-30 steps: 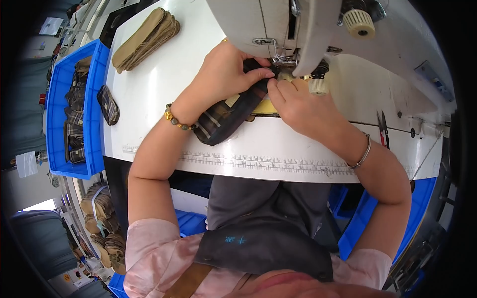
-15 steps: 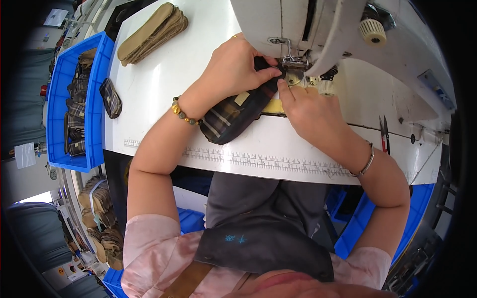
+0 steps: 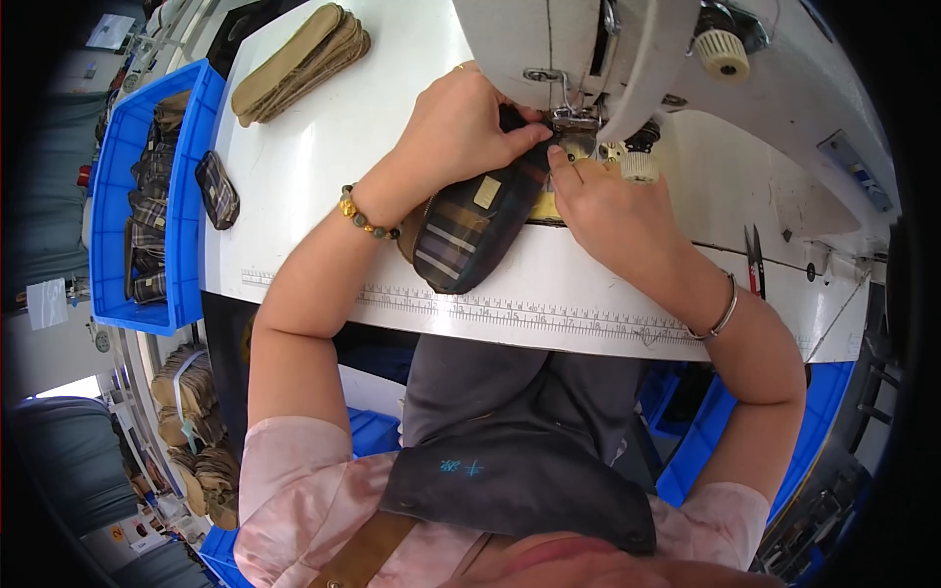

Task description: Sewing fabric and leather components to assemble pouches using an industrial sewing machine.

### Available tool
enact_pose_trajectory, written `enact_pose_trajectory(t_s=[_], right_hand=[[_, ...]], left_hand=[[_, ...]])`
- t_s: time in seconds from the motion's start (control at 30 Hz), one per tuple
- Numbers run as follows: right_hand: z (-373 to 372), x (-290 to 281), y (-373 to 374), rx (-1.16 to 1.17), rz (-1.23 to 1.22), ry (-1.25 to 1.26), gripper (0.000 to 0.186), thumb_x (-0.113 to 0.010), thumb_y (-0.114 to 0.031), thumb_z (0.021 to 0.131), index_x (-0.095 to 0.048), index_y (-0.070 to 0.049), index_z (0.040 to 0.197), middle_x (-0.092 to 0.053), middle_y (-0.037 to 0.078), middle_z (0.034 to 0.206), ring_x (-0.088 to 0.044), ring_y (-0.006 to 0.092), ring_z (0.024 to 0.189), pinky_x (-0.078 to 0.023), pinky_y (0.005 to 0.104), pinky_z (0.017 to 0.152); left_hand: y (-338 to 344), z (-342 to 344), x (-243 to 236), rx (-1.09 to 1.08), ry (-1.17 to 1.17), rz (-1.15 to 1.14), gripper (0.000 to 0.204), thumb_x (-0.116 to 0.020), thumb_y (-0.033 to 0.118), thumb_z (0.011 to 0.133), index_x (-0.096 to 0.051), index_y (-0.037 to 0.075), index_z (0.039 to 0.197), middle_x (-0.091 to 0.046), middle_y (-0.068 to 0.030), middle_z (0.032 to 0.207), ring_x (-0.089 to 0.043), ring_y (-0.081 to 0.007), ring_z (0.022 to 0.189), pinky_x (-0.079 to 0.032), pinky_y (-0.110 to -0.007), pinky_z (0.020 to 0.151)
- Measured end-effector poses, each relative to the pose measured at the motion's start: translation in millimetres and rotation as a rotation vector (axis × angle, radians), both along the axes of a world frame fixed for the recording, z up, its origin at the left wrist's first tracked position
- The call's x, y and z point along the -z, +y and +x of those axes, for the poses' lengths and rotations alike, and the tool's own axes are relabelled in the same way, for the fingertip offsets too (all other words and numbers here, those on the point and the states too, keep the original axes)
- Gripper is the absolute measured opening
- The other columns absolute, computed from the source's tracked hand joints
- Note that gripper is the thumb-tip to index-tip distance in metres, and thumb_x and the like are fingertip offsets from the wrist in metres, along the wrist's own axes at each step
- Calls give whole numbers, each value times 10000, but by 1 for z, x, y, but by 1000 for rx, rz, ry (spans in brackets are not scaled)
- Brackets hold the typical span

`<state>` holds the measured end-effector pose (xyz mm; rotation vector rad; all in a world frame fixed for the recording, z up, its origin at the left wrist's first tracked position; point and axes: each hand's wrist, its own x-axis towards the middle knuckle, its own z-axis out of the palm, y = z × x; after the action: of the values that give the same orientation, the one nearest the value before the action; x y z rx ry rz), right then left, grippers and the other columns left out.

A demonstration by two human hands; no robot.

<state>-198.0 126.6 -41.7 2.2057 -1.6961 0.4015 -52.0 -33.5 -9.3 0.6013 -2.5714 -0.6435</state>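
A dark plaid slipper upper (image 3: 466,235) with a small pale label lies on the white sewing table, its far end close to the presser foot (image 3: 576,123). My left hand (image 3: 461,127) is closed on the far part of this upper, thumb and fingers pinching its dark edge; some fingers are hidden behind the cloth. From the right, my right hand (image 3: 618,208) holds the upper's edge near the needle plate with its fingertips, the other fingers curled under. A bit of tan material shows along the upper's left side.
The sewing machine (image 3: 667,59) rises at the far right. Thread snips (image 3: 754,260) lie to the right. A stack of tan insoles (image 3: 299,64) is at the back left, near another plaid piece (image 3: 218,189) and a blue bin (image 3: 186,206) of plaid pieces. A printed ruler runs along the front edge.
The slipper upper has turned slightly, its near end swinging to the right and toward me. Both hands stay near the presser foot, still gripping it.
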Motion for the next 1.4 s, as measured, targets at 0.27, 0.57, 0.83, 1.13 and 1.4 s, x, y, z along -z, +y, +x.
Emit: enact_pose_trajectory(t_s=[0.27, 0.57, 0.83, 1.13, 1.4], right_hand=[[6, -17, 11, -47, -17, -90, 117, -682, -181, 793, -701, -67, 811, -619, 23, 651, -610, 168, 514, -446, 301, 435], [19, -15, 16, -292, -58, -317, 176, -717, -216, 775, -603, -88, 814, -574, 50, 899, -626, 158, 616, -503, 327, 495], [21, -15, 19, -237, 30, -200, 273, -734, -271, 803, -668, -37, 928, -632, 69, 890, -616, 161, 566, -497, 306, 497], [18, -13, 15, -176, -148, -92, 287, -713, -222, 834, -689, -24, 1041, -703, 90, 1080, -615, 120, 568, -494, 280, 468], [17, -14, 12, -172, 112, -277, 374, -761, -332, 811, -670, -19, 995, -691, 96, 1010, -673, 200, 646, -530, 316, 512]], left_hand=[[2, 2, 2, -50, -58, -41, 195, -823, 265, 743, -773, 86, 805, -706, -63, 689, -670, -278, 639, -524, -370, 605], [10, 3, -4, -107, -122, -82, 285, -849, 306, 760, -755, 77, 901, -740, -60, 782, -695, -244, 687, -538, -349, 628], [18, 6, -8, -121, -130, -190, 215, -805, 278, 757, -784, 98, 872, -710, -80, 839, -682, -284, 807, -551, -375, 699], [29, 22, -18, -113, -110, -99, 207, -764, 256, 824, -774, 102, 961, -700, -48, 905, -669, -267, 813, -547, -381, 708], [30, 24, -16, -69, -113, -162, 219, -772, 250, 812, -784, 129, 994, -691, -34, 933, -664, -245, 868, -555, -370, 707]])
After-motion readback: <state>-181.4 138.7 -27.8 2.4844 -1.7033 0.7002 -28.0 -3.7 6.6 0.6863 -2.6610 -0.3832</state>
